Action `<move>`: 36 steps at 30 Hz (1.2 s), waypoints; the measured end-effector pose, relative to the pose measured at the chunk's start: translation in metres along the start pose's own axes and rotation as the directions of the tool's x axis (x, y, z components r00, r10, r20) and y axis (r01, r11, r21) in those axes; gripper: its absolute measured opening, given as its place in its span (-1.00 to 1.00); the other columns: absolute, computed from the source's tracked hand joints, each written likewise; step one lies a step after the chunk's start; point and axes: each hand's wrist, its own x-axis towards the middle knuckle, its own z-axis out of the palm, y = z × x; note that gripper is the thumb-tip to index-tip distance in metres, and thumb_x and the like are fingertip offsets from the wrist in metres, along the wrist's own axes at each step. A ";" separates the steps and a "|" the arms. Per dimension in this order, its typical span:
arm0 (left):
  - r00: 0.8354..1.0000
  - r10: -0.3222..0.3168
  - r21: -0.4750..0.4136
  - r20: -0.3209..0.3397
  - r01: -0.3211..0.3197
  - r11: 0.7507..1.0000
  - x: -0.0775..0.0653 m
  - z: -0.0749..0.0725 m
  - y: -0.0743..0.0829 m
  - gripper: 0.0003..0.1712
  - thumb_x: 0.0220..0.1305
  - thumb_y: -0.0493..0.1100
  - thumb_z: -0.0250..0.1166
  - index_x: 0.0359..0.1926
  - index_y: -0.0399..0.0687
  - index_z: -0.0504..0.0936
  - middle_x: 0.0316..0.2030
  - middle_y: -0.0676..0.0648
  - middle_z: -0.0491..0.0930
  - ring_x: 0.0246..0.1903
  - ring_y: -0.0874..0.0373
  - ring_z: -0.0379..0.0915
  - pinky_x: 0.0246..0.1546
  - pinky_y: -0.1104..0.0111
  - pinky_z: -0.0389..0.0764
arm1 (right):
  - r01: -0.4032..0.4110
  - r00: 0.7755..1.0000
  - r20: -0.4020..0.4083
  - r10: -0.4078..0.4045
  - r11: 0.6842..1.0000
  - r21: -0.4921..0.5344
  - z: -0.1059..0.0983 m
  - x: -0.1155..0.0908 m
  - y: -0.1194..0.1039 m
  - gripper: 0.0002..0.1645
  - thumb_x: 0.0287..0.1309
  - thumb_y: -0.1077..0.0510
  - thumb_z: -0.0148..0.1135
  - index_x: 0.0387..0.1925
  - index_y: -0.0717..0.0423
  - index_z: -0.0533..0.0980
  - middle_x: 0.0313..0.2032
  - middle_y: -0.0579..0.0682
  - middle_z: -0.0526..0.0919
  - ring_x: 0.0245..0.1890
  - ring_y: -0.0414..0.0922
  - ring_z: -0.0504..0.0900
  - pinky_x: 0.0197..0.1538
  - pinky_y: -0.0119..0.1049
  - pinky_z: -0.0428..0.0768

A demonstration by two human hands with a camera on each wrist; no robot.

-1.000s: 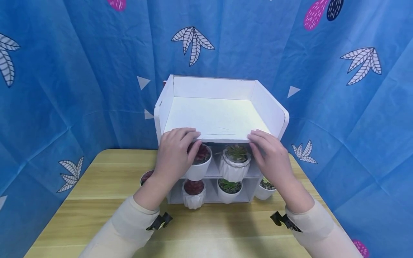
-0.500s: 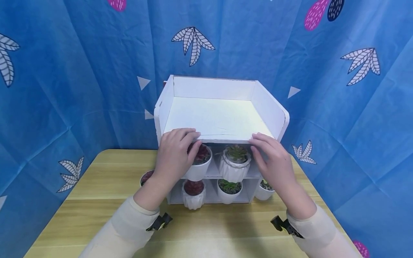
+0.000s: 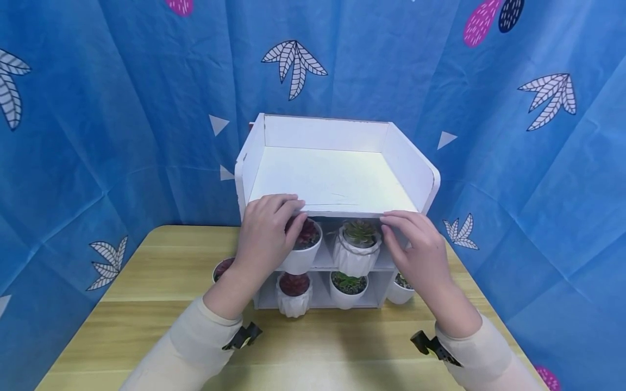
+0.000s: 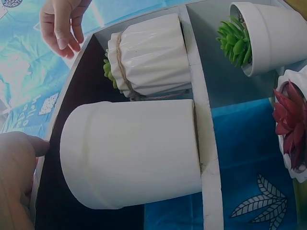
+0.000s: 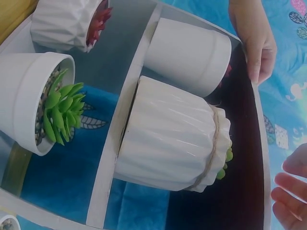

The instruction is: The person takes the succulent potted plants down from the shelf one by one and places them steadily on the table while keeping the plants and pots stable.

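A white wooden shelf rack (image 3: 323,174) stands on the table, with potted succulents on its two lower levels. My left hand (image 3: 264,233) grips the top board's front edge, fingers above and thumb below. My right hand (image 3: 419,247) is by the same edge at the right; in the right wrist view its fingers (image 5: 289,187) are spread and apart from the board. Below the hands stand a smooth white pot (image 3: 303,255) with a red succulent and a ribbed white pot (image 3: 356,258) with twine and a green succulent.
On the bottom level are a ribbed pot (image 3: 294,301) with a red plant and a smooth pot (image 3: 347,296) with a green one. More pots flank the rack, at left (image 3: 222,267) and right (image 3: 400,293). A blue patterned curtain (image 3: 161,108) surrounds the wooden table (image 3: 146,304).
My right hand has come off the top board's front edge and moved slightly down and to the right. The left hand keeps its grip; the rack and pots have not moved.
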 end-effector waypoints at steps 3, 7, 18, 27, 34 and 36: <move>1.000 -0.001 -0.003 0.002 0.001 1.000 0.000 0.000 0.000 -0.66 0.14 0.02 0.29 -0.05 0.08 0.61 -0.05 0.02 0.57 0.02 0.09 0.41 -0.01 0.16 0.37 | 0.000 1.000 -0.002 0.000 1.000 0.003 0.000 -0.001 0.000 -0.80 0.02 0.27 0.25 -0.25 0.12 0.63 -0.21 -0.05 0.66 -0.16 -0.08 0.57 -0.05 -0.23 0.45; 1.000 -0.001 -0.006 -0.001 0.001 1.000 0.000 0.000 0.000 -0.66 0.14 0.02 0.29 -0.05 0.07 0.61 -0.05 0.02 0.57 0.02 0.08 0.41 -0.01 0.15 0.37 | -0.003 1.000 -0.003 0.003 1.000 0.000 -0.001 -0.002 0.000 -0.81 0.02 0.26 0.25 -0.25 0.12 0.63 -0.22 -0.05 0.66 -0.16 -0.08 0.57 -0.07 -0.24 0.45; 1.000 0.006 -0.005 -0.009 -0.006 1.000 0.000 0.001 0.000 -0.66 0.14 0.01 0.29 -0.05 0.07 0.61 -0.06 0.02 0.57 0.00 0.09 0.41 -0.02 0.16 0.37 | 0.004 1.000 0.004 -0.004 1.000 0.022 0.001 -0.006 0.002 -0.81 0.01 0.28 0.25 -0.26 0.13 0.63 -0.22 -0.05 0.66 -0.15 -0.09 0.57 -0.04 -0.25 0.44; 1.000 0.006 -0.003 -0.005 -0.006 1.000 0.001 0.001 0.000 -0.66 0.17 0.04 0.26 -0.05 0.08 0.61 -0.05 0.02 0.57 0.01 0.09 0.41 -0.01 0.16 0.36 | -0.076 0.987 0.139 0.086 0.994 -0.073 0.002 -0.014 0.005 -0.78 0.10 0.13 0.23 -0.19 0.07 0.60 -0.18 -0.06 0.64 -0.09 -0.09 0.55 0.00 -0.16 0.48; 1.000 0.003 0.000 0.004 -0.003 1.000 0.000 0.001 0.000 -0.65 0.18 0.06 0.24 -0.04 0.08 0.60 -0.04 0.02 0.56 0.02 0.09 0.40 -0.01 0.16 0.36 | -0.125 0.967 0.210 0.143 0.988 -0.096 0.008 -0.019 0.007 -0.73 0.11 0.07 0.22 -0.14 0.08 0.57 -0.16 -0.03 0.62 -0.10 -0.06 0.55 -0.06 -0.08 0.50; 1.000 0.002 -0.001 0.005 -0.002 1.000 0.000 0.002 0.000 -0.65 0.17 0.05 0.26 -0.04 0.08 0.60 -0.05 0.02 0.57 0.02 0.09 0.40 -0.01 0.16 0.36 | -0.142 0.960 0.227 0.163 0.984 -0.108 0.009 -0.021 0.008 -0.71 0.12 0.05 0.22 -0.13 0.08 0.57 -0.16 -0.03 0.62 -0.10 -0.05 0.55 -0.07 -0.07 0.50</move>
